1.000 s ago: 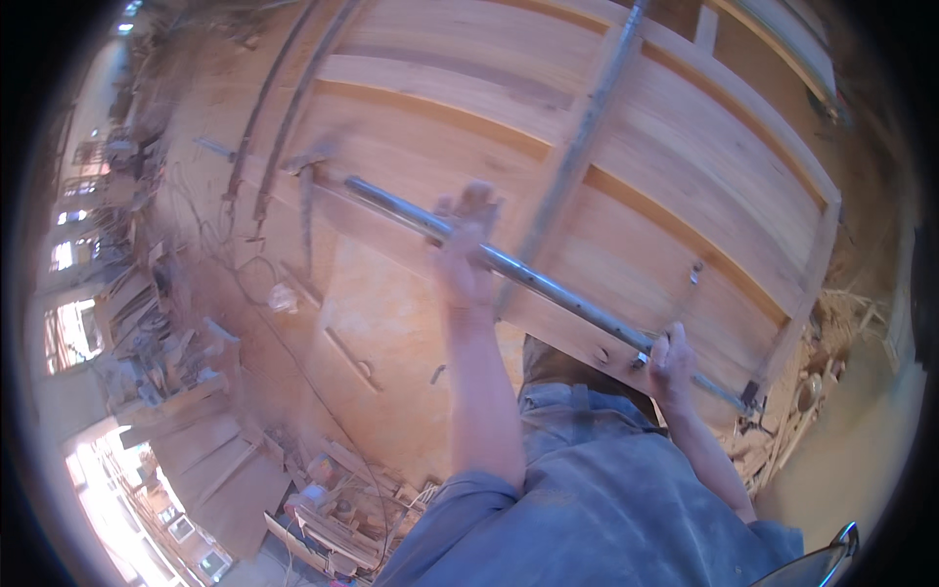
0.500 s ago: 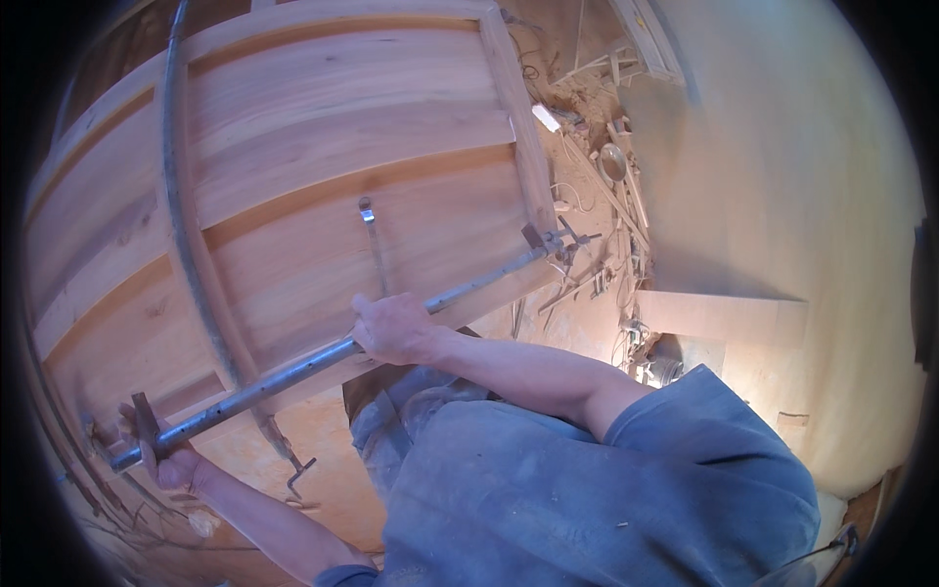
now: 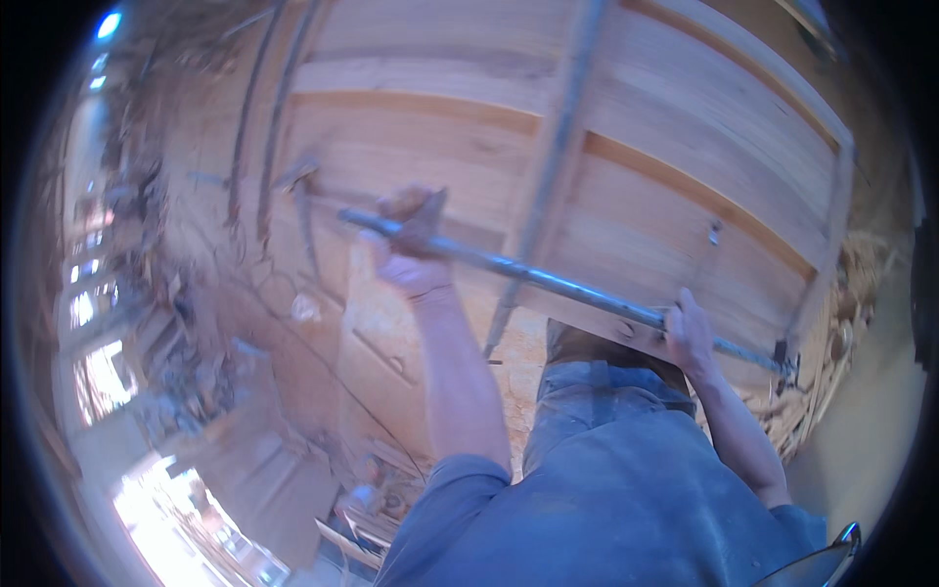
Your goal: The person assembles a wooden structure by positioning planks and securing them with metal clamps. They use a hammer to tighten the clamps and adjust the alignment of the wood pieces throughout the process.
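Observation:
A long metal bar clamp (image 3: 553, 282) lies across the near side of a large framed wooden panel (image 3: 675, 83). Near the clamp's left end, my left hand (image 3: 403, 262) is closed around the bar and its jaw (image 3: 428, 210), blurred by motion. My right hand (image 3: 691, 335) wraps the bar farther right, toward the screw end (image 3: 785, 372) by the panel's right corner. A second bar clamp (image 3: 562, 137) crosses the panel from far to near. Between its rails, a small metal fitting (image 3: 714, 235) with a shiny end shows on the panel.
More long bars (image 3: 277, 127) stand past the panel's left side. Wood scraps and shavings (image 3: 861, 279) lie along the right. A cable (image 3: 337, 377) runs over the dusty floor at left, near stacked boards (image 3: 269, 470) and a bright opening (image 3: 181, 519).
The view has swung left, showing more of the workshop. Both hands stay on the bar clamp; my right hand now appears closer to its screw end.

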`<control>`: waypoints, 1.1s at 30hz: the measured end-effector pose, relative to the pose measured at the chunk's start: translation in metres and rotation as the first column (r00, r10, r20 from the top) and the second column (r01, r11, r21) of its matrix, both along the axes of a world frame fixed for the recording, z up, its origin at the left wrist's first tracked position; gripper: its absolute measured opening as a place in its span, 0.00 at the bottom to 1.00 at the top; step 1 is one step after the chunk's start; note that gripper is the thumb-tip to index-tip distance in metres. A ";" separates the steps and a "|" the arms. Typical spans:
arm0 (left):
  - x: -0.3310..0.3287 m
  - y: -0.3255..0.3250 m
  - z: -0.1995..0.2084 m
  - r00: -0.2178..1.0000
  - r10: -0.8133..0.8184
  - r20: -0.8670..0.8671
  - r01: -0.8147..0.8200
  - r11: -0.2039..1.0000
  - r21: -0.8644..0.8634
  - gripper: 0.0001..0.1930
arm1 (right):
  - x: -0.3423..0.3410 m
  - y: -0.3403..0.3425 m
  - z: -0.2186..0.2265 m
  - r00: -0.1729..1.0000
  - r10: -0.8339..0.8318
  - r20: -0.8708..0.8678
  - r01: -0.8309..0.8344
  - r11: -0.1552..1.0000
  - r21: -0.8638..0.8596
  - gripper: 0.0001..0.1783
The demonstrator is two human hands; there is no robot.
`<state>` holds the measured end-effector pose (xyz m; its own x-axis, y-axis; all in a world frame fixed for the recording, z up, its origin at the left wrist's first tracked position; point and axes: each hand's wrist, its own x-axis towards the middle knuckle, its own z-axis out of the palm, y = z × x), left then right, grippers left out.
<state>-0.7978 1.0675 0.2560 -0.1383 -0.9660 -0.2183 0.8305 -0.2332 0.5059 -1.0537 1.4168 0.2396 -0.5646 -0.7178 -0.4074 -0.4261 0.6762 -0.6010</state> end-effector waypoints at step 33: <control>0.014 -0.011 0.007 0.996 0.073 -0.053 -0.073 0.997 0.004 0.25 | 0.012 -0.003 -0.002 0.999 -0.043 -0.008 0.042 0.991 -0.127 0.07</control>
